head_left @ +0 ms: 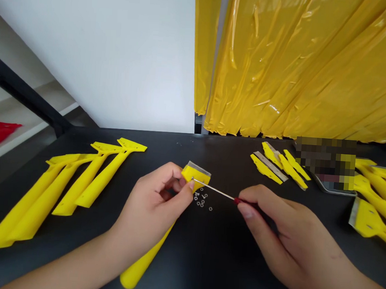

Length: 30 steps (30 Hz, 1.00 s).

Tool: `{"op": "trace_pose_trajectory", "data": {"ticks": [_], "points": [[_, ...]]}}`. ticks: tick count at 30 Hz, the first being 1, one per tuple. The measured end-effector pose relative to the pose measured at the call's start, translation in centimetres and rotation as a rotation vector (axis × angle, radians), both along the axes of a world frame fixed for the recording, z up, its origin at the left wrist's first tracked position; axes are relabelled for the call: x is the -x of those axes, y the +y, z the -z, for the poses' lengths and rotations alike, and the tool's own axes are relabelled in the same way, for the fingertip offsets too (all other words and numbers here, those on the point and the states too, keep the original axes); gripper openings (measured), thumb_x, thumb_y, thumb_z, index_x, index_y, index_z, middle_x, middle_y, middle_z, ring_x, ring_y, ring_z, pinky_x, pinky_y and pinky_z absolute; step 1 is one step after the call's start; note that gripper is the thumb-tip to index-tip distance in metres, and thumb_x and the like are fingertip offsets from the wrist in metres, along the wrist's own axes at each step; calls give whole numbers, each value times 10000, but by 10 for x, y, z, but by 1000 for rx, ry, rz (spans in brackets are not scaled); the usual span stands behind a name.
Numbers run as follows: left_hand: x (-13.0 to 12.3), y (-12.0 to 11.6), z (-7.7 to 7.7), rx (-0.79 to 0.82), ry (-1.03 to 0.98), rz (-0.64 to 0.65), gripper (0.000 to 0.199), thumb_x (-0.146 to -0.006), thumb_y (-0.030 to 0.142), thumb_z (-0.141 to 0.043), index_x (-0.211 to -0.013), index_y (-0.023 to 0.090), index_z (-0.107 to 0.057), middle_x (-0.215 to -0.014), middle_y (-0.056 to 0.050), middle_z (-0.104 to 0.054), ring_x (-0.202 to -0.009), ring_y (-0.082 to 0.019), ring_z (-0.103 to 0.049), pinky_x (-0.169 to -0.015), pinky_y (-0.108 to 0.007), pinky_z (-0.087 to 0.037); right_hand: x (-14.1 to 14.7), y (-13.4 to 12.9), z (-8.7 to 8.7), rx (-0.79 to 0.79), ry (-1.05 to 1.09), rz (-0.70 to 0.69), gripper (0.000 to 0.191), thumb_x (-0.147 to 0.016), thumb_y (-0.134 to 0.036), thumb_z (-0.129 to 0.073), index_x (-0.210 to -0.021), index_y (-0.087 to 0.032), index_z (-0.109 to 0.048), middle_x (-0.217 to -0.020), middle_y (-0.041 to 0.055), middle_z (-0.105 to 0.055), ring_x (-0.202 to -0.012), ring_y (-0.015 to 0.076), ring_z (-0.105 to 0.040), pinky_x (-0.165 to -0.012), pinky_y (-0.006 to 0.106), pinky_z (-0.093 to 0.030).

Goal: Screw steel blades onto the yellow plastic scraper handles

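Note:
My left hand (156, 199) is closed around the head of a yellow scraper (145, 264), whose handle slants down toward me beneath my wrist. A metal blade (199, 167) shows along the head's far edge. In my right hand (282, 234) is a screwdriver (214, 189) with a red collar and a thin steel shaft; its grip is hidden in my palm. The shaft's tip meets a screw on the scraper head, close to my left thumb. Just below the head lie several small nuts and screws (202, 202) on the black tabletop (218, 256).
Several yellow scraper handles (92, 168) lie at the left. At the back right are loose yellow clamp plates and blades (277, 166), beside a pixelated tray (337, 190). Scrapers with blades (369, 223) lie at the far right. A white panel (136, 61) and yellow plastic sheeting (300, 68) stand behind.

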<state>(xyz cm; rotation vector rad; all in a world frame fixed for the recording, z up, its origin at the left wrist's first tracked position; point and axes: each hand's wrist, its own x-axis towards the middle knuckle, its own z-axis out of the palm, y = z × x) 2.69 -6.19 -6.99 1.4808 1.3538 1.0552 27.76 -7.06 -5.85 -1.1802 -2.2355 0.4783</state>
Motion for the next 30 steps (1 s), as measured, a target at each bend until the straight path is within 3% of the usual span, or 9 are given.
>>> {"op": "trace_pose_trajectory", "data": {"ticks": [3, 6, 9, 13, 16, 19, 23, 26, 30], "points": [[0, 0, 0, 12, -7, 3, 234, -1026, 368, -674, -872, 241, -553, -774, 53, -582, -712, -128, -496, -644, -235, -433, -1, 2, 1, 2, 20, 37, 120, -1077, -302, -537, -1179, -240, -522, -903, 2, -698, -681, 150, -677, -594, 273, -514], [0, 1, 0, 14, -3, 4, 232, -1027, 375, -675, -876, 240, -562, -786, 49, -590, -721, -130, -502, -651, -240, -433, -1, 3, 4, 29, -35, 14, 70, -1098, -289, -485, -1072, -250, -537, -799, -27, -648, -611, 139, -627, -554, 275, -472], [1, 1, 0, 24, 1, -6, 248, -1031, 393, -669, -870, 244, -553, -772, 57, -576, -690, -122, -512, -640, -240, -436, 0, 4, 6, -16, -8, 62, 111, -1079, -308, -528, -1162, -236, -515, -914, 7, -683, -701, 155, -670, -605, 281, -505], [2, 2, 2, 15, 11, -8, 244, -1033, 409, -662, -877, 248, -565, -776, 59, -577, -670, -116, -524, -623, -238, -436, 1, 2, 8, 3, -35, 35, 57, -1097, -299, -488, -1087, -250, -515, -806, -30, -623, -613, 139, -606, -563, 279, -465], [3, 3, 5, -2, -2, -20, 241, -1025, 396, -674, -870, 245, -568, -769, 58, -587, -659, -116, -530, -611, -238, -436, 1, 1, 9, -44, 0, 53, 144, -1080, -321, -534, -1197, -247, -495, -953, 7, -655, -723, 151, -660, -635, 285, -507], [2, 4, 7, 2, -6, -19, 243, -1020, 388, -681, -862, 244, -566, -754, 58, -580, -652, -117, -528, -596, -236, -429, 1, 3, 10, -31, -24, 31, 35, -1095, -286, -484, -1114, -261, -499, -888, -12, -620, -666, 143, -621, -598, 286, -477], [1, 4, 8, 4, -29, -14, 239, -1017, 378, -683, -863, 243, -559, -752, 59, -579, -651, -117, -535, -603, -241, -437, 1, 5, 12, -25, -5, 70, 111, -1080, -307, -526, -1174, -263, -489, -916, -8, -644, -692, 152, -643, -607, 291, -487], [1, 4, 8, 5, -39, -19, 247, -1007, 369, -697, -855, 241, -549, -745, 58, -581, -658, -121, -542, -600, -240, -436, 3, 6, 15, -10, -28, 55, 40, -1099, -304, -492, -1116, -276, -515, -823, -38, -631, -626, 142, -624, -573, 286, -462], [1, 5, 9, 1, -40, -17, 232, -1016, 367, -686, -868, 245, -556, -742, 69, -569, -624, -103, -525, -594, -234, -431, 4, 7, 19, -51, 17, 113, 210, -1080, -301, -533, -1277, -256, -475, -914, -8, -673, -704, 159, -682, -608, 287, -500]]}}
